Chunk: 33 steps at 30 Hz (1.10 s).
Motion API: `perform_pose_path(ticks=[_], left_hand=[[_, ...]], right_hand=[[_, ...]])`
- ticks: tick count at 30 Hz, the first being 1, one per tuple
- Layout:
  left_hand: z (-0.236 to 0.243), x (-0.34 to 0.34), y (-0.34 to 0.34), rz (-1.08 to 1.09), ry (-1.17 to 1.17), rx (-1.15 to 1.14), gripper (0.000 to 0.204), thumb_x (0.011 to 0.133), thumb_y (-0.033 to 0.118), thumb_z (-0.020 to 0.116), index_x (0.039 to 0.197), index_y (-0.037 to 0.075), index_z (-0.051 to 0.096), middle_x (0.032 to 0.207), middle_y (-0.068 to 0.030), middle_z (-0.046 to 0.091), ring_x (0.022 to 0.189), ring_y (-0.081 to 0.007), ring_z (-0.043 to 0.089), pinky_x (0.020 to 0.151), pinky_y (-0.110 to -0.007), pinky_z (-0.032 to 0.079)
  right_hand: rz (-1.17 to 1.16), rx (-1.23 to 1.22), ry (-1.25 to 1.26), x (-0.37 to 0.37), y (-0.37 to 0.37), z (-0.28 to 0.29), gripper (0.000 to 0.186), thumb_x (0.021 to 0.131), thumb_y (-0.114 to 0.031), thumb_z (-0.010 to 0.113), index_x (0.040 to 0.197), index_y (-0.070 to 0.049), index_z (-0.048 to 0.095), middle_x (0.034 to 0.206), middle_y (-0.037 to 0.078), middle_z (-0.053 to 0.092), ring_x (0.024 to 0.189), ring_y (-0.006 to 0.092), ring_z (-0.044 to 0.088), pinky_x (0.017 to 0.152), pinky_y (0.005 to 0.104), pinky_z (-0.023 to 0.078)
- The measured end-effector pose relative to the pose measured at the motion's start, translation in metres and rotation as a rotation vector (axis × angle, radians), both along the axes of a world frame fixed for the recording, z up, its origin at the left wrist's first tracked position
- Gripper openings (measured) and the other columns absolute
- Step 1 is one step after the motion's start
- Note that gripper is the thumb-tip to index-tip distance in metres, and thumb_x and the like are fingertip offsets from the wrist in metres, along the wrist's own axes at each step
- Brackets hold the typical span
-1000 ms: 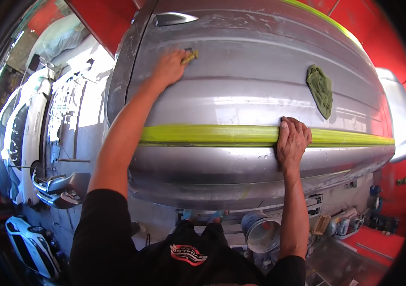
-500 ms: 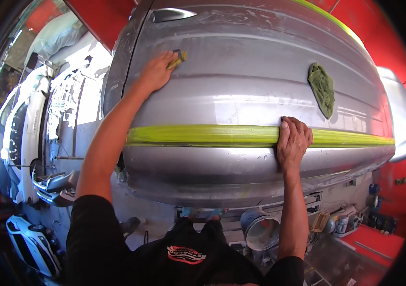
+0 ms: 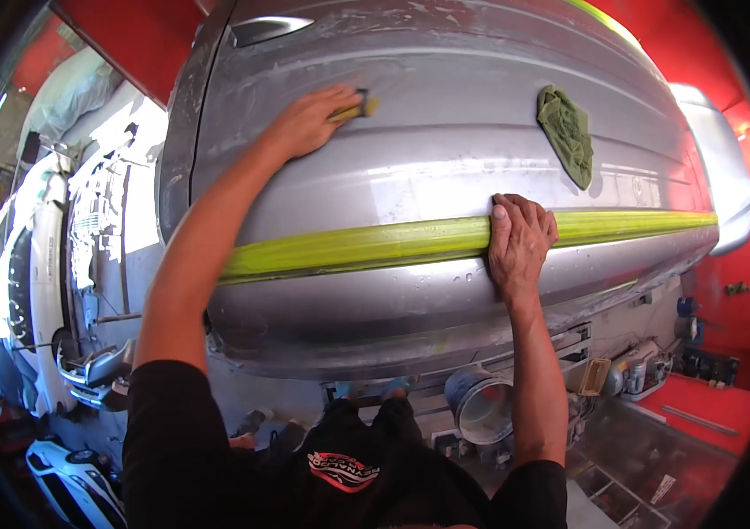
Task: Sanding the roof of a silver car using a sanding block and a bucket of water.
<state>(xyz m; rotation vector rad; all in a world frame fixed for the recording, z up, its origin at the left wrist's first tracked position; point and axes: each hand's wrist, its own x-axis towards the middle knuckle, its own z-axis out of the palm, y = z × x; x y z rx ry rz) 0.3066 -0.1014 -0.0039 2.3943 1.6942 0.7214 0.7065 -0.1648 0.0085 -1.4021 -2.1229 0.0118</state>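
Note:
A silver-grey car body panel, dulled in patches, spreads before me. My left hand is closed on a small yellow-and-dark sanding pad against the panel's upper left; the pad is slightly blurred. A bright yellow-green strip runs lengthwise across the panel. On this strip rests my right hand, its fingers bent a little over the far edge and its thumb alongside; no held thing shows there. A crumpled green cloth lies on the panel beyond my right hand.
A door handle sits at the panel's far left. Below the panel's near edge stand a bucket and, to its right, shop tools. Loose bumpers and a light blue car are at left. Red walls rise behind.
My left hand has slid the sanding pad rightward over the panel. My right hand stays on the strip. The whole view has shifted and tilted slightly.

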Motion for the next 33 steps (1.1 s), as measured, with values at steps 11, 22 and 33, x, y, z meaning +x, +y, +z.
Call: perform_pose_path(ticks=[11,22,33], left_hand=[[0.013,-0.008,0.038,0.206,0.049,0.020,0.043,0.102,0.021,0.058,0.144,0.013,0.059,0.153,-0.0146,0.053,0.146,-0.0347,0.044,0.121,-0.045,0.036],[0.010,0.000,0.026,0.211,0.003,0.035,0.041,0.100,0.023,0.057,0.139,0.010,0.063,0.151,-0.0143,0.054,0.141,-0.0358,0.048,0.118,-0.046,0.040],[0.003,0.041,-0.021,0.086,0.061,-0.002,0.042,0.101,0.023,0.058,0.142,0.012,0.061,0.151,-0.0151,0.054,0.139,-0.0378,0.050,0.115,-0.046,0.041]], right_hand=[[0.030,0.010,0.028,-0.023,-0.003,0.008,0.035,0.105,-0.035,0.051,0.111,-0.011,0.076,0.117,0.005,0.068,0.120,0.0293,0.056,0.114,0.0522,0.027],[-0.007,0.028,0.003,-0.018,-0.004,0.009,0.035,0.104,-0.036,0.052,0.110,-0.012,0.077,0.117,0.004,0.068,0.121,0.0280,0.056,0.114,0.0530,0.028],[-0.039,0.038,-0.007,-0.006,-0.005,0.006,0.032,0.102,-0.036,0.056,0.108,-0.012,0.077,0.117,0.004,0.068,0.120,0.0271,0.056,0.113,0.0539,0.028]])
